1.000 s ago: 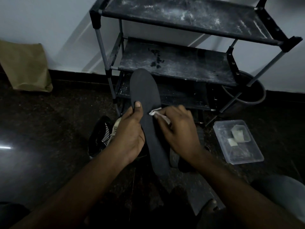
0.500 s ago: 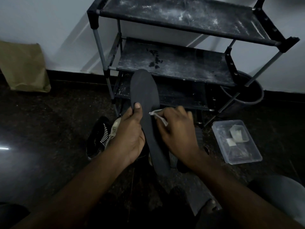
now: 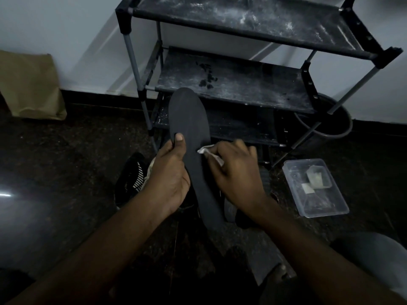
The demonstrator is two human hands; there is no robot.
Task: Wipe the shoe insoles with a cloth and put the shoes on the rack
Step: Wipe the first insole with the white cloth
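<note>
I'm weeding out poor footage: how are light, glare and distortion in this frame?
Head view: dim throughout, the dark insole barely standing out from the floor; a glare streak at the left edge; the rack throws slanted shadows on the wall, its posts splaying, likely from the wide lens; the white cloth stands out clearly.

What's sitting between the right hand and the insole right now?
The white cloth: the right hand pinches it against the insole, which the left hand holds. The head view shows it.
</note>
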